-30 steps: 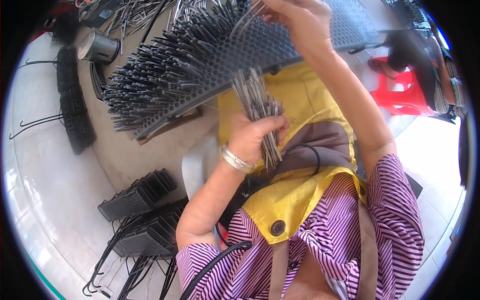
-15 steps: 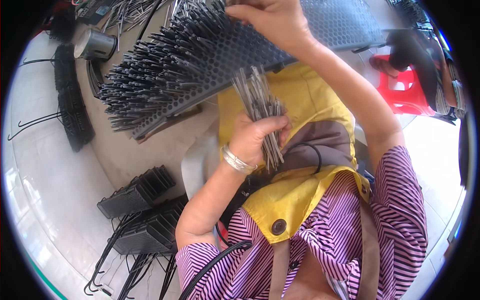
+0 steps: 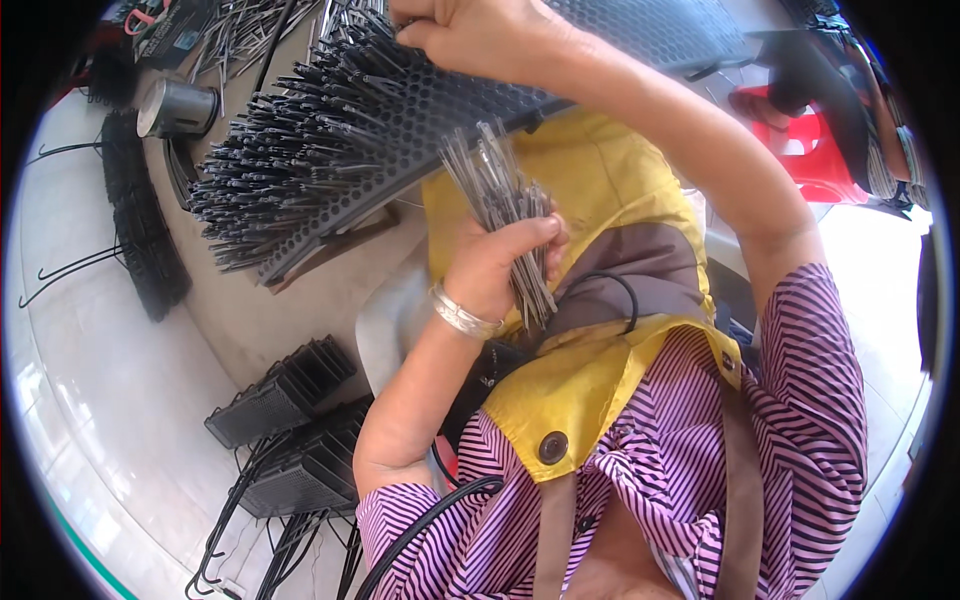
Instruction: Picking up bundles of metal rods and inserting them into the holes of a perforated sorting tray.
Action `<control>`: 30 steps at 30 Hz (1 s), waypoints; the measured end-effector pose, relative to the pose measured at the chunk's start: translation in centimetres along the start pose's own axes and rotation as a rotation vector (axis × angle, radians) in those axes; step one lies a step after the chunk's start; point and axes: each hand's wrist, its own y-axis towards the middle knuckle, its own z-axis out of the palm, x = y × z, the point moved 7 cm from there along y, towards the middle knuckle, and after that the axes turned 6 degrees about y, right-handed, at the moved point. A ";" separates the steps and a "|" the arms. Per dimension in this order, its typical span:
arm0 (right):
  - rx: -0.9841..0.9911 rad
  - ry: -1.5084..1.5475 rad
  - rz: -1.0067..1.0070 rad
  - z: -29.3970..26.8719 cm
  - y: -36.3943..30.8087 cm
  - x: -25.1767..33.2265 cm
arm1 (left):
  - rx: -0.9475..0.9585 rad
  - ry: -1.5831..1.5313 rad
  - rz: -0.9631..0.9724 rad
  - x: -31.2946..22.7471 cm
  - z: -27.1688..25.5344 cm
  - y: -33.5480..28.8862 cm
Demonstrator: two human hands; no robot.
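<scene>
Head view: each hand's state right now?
Left hand: closed around a bundle of thin grey rods.
Right hand: over the dark perforated board; grip cannot be told.

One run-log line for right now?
Left hand: gripping thin-rod bundle | Right hand: over perforated board | Dark rods: packed at board's left

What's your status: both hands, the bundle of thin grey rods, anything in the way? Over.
Left hand closed around bundle of thin grey rods. Right hand over perforated dark-grey board, grip unclear. Obstruction: right hand hides part of board.
</scene>
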 end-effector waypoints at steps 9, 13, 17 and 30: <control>0.037 -0.169 0.125 -0.8 -2.0 0.7 | 0.006 0.034 0.016 -0.2 -0.2 0.2; 0.136 0.120 0.544 -1.5 -5.7 0.1 | 0.040 -0.056 0.041 -0.4 0.0 0.0; 0.250 0.537 0.875 -0.2 -9.4 -0.7 | 0.095 -0.007 0.088 -0.8 0.5 0.0; -0.008 0.795 0.955 -1.5 -11.9 -1.7 | 0.013 0.063 0.126 -1.6 -0.1 0.1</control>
